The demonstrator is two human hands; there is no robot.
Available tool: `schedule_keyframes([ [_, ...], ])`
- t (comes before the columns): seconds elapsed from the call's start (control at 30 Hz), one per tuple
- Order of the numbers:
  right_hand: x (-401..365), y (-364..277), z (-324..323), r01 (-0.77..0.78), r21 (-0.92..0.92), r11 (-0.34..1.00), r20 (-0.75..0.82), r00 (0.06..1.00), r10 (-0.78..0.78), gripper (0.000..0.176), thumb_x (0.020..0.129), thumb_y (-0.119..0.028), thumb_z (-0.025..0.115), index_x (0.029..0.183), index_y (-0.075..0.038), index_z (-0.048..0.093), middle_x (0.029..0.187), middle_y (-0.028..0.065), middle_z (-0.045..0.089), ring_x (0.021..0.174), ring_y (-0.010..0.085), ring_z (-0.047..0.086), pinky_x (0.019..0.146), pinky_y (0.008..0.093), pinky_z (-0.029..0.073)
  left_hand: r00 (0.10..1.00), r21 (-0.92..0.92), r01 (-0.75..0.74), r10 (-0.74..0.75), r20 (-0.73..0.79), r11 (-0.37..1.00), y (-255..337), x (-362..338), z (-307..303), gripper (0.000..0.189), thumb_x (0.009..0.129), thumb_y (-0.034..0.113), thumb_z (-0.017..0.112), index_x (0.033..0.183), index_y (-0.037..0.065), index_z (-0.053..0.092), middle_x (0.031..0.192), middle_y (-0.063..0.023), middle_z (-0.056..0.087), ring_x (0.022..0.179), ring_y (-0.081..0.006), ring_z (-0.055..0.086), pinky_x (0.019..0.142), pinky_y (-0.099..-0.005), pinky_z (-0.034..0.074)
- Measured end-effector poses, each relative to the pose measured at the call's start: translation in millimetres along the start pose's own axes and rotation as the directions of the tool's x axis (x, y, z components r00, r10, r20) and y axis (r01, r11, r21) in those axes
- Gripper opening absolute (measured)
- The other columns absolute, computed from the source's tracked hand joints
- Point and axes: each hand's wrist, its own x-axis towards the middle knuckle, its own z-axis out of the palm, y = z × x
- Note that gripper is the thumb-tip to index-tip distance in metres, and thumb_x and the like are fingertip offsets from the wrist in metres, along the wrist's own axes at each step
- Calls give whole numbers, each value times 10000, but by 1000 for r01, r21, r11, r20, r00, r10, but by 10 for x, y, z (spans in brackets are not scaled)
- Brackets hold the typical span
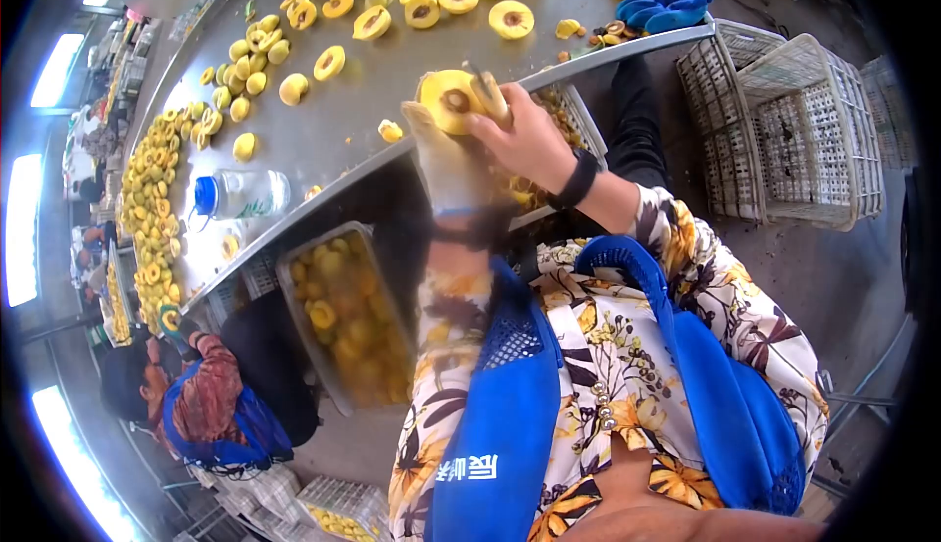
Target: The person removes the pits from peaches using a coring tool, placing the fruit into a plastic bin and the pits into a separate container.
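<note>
My left hand [449, 165], in a pale glove and blurred, is closed around a yellow peach half [441, 94] whose cut face with the brown pit area points up. A short tool with a light wooden handle [493, 103], perhaps a pitting knife, is gripped in my right hand [532, 138]. It meets the right side of the peach half; its working end is hard to make out. Both hands are just off the near edge of the metal table [343, 116]. Several cut peach halves [421, 11] lie on the table beyond them.
A long heap of peaches [152, 204] runs along the table's left side. A bottle with a blue lid [240, 194] lies near the edge, and a blue cloth [668, 5] at the right corner. Below are a peach-filled crate [345, 385] and white crates [814, 140]. A co-worker [221, 400] sits at left.
</note>
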Motion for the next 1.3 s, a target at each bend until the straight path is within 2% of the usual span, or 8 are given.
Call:
schedule_keyframes([
  [0.13,-279,149,-107,-61,-163,985,325,939,112,323,778,-257,624,912,-11,464,728,254,580,699,426,571,616,483,441,929,141,141,-82,-361,980,136,-109,-139,578,842,601,463,1072,75,533,967,-89,590,856,-222,569,766,-370,482],
  [0.67,-575,179,-108,-38,-331,943,458,867,195,245,815,-199,580,917,-19,448,637,211,566,614,395,574,538,472,437,952,425,-187,270,-146,886,-148,-146,-503,413,932,390,441,1073,15,546,938,-71,586,832,-172,571,679,-282,478],
  [0.8,-648,248,-139,76,-336,939,583,800,143,188,798,-133,556,900,3,477,636,214,553,601,392,576,535,465,446,981,271,187,-193,-5,944,74,-145,-627,420,923,366,465,1000,-32,576,885,-110,621,765,-203,608,694,-314,502],
  [0.9,-678,304,-155,138,-325,936,691,710,135,169,785,-109,548,875,24,495,638,210,556,604,380,588,536,451,455,905,460,339,-418,79,821,177,5,-826,444,908,375,484,985,-50,587,867,-136,634,759,-236,620,713,-318,509],
  [0.93,-688,363,-123,155,-344,926,705,694,146,169,783,-108,548,868,30,498,642,210,562,610,376,594,540,446,459,905,782,-74,-288,314,619,164,37,-921,496,901,420,484,1012,-54,578,906,-158,635,788,-247,622,731,-318,508],
  [1.03,-654,223,-138,-11,-307,952,663,715,223,182,785,-127,533,863,35,505,690,235,582,679,400,595,589,458,464,916,375,377,-402,-12,847,267,-92,-709,526,894,454,486,1029,-48,571,921,-166,632,809,-247,620,742,-323,508],
  [1.17,-687,174,-29,-146,-264,953,651,702,288,196,770,-129,522,859,45,514,714,254,589,729,417,593,640,468,466,977,552,-33,144,-159,833,5,-241,-630,543,862,496,527,1061,-7,567,838,-133,615,823,-261,609,720,-346,512],
  [1.3,-812,156,77,-380,-166,910,669,635,387,169,762,-83,495,866,51,495,623,190,569,557,303,587,504,404,458,953,351,182,-77,-292,919,-68,-139,-899,362,866,376,576,944,22,575,782,-108,604,654,-238,608,587,-344,520],
])
